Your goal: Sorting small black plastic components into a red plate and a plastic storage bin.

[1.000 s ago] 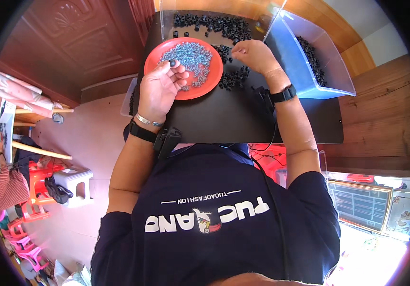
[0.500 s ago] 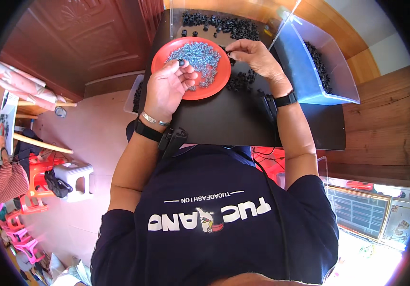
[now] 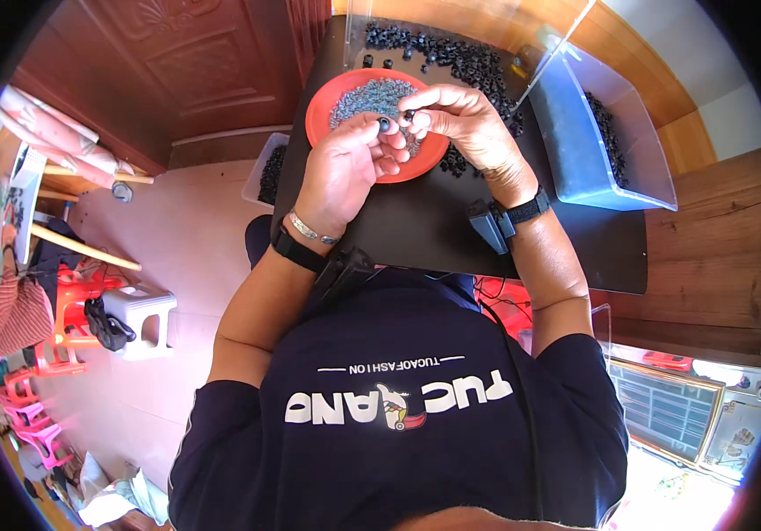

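Observation:
My left hand (image 3: 342, 173) pinches a small round black plastic part (image 3: 384, 125) between thumb and fingertips. Close beside it, my right hand (image 3: 473, 137) is closed on another small dark part (image 3: 409, 115), largely covered by the fingers. Both hands meet over a red plate (image 3: 317, 119) that holds many small silvery metal pieces (image 3: 364, 99), too tiny to name surely. Whether the two black parts touch, I cannot tell. Loose black plastic parts (image 3: 478, 71) lie on the dark table (image 3: 416, 230) behind the plate, and some show under my right hand.
A translucent blue bin (image 3: 575, 150) with black parts stands at the table's right. Another bin (image 3: 256, 181) sits low beyond the left edge. A clear upright panel borders the back. On the left are a grey stool (image 3: 141, 310) and another person's striped sleeve (image 3: 17, 314).
My right hand has come left and nearer from the loose black parts to my left fingertips, with a small dark part in it. My left hand keeps its black part.

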A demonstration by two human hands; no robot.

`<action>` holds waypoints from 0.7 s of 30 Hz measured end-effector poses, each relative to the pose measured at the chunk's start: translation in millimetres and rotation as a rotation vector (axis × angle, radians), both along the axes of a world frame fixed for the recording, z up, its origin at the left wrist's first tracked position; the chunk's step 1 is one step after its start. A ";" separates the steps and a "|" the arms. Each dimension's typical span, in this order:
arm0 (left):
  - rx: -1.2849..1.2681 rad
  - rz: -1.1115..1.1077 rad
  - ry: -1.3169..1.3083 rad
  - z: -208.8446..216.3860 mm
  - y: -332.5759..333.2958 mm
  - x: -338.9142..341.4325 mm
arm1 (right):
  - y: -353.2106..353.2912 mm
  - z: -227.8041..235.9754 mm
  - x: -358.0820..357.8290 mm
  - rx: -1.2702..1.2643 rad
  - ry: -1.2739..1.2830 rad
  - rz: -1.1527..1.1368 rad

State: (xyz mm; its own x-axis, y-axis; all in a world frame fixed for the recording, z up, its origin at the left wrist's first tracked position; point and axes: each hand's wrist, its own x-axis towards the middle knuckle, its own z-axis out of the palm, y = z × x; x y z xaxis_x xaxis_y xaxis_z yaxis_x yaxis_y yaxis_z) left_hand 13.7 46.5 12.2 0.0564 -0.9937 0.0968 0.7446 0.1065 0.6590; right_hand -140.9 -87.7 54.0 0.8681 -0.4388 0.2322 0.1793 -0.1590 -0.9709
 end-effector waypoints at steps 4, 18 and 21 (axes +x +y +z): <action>-0.019 0.015 -0.008 4.7 4.5 -2.3 | 3.1 -1.4 1.2 0.038 -0.012 0.007; 0.020 0.075 -0.048 2.6 6.8 -5.6 | 6.4 -8.3 3.0 0.092 -0.017 -0.024; 0.021 0.123 -0.067 3.0 7.3 -7.5 | 10.9 -3.9 3.0 0.059 0.006 -0.060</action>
State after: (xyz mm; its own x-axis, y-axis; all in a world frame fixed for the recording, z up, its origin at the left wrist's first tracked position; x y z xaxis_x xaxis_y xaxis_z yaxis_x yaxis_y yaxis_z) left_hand 6.2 53.8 15.3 0.1719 -0.9816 0.0833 0.6813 0.1796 0.7096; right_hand -137.8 -76.9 50.1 0.8412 -0.5028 0.1990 0.1648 -0.1120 -0.9799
